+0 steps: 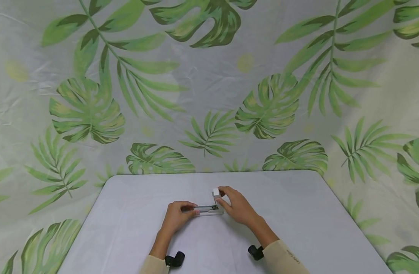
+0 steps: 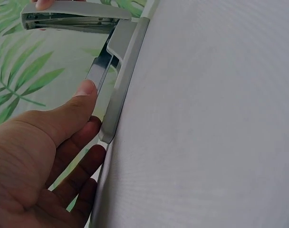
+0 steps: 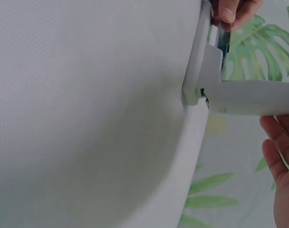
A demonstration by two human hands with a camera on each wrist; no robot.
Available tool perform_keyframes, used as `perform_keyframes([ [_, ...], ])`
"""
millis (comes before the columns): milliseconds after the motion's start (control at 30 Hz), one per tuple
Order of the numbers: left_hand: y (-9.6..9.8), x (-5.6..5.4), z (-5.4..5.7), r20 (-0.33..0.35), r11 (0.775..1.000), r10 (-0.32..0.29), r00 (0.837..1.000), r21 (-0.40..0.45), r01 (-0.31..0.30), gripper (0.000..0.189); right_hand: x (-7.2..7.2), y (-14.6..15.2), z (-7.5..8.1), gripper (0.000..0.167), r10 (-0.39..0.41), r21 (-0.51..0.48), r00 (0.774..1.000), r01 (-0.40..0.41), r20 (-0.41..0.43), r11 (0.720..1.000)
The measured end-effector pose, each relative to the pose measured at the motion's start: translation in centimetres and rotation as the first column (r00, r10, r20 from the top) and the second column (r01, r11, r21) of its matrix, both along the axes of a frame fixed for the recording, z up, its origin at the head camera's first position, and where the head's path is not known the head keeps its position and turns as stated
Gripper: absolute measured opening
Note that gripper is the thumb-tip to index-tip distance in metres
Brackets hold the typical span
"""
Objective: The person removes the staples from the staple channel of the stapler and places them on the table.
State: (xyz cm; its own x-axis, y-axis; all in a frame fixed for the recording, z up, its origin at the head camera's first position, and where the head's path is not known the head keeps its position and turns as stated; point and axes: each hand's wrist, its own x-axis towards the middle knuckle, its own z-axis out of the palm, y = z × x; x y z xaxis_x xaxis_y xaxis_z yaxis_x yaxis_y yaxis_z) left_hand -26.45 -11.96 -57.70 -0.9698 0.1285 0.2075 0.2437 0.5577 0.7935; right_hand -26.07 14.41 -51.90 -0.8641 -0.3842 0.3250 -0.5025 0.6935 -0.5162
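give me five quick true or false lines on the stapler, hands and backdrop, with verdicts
1. The right hand holds the top arm of the stapler. True.
2. The top arm is folded down flat. False: it stands raised at an angle to the base.
3. The left hand touches the metal rail. True.
4. Both hands wear gloves. False: both are bare.
5. The backdrop beyond the table is plain black. False: it is pale with green leaves.
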Motion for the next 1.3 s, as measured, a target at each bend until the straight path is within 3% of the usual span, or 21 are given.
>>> perform_keyframes([
  [933, 0.0, 0.2, 0.1, 0.012, 1.0, 0.003, 1.0, 0.009, -0.003, 0.017, 0.1, 3.3, 0.0, 0.043, -0.034, -0.023, 0.999, 0.035, 0.018, 0.999],
  [1300, 0.1, 0.3, 0.0, 0.019, 1.0, 0.007, 1.0, 0.008, -0.007, 0.018, 0.1, 5.1, -1.0, 0.041, -0.072, -0.032, 0.997, 0.073, 0.023, 0.997],
])
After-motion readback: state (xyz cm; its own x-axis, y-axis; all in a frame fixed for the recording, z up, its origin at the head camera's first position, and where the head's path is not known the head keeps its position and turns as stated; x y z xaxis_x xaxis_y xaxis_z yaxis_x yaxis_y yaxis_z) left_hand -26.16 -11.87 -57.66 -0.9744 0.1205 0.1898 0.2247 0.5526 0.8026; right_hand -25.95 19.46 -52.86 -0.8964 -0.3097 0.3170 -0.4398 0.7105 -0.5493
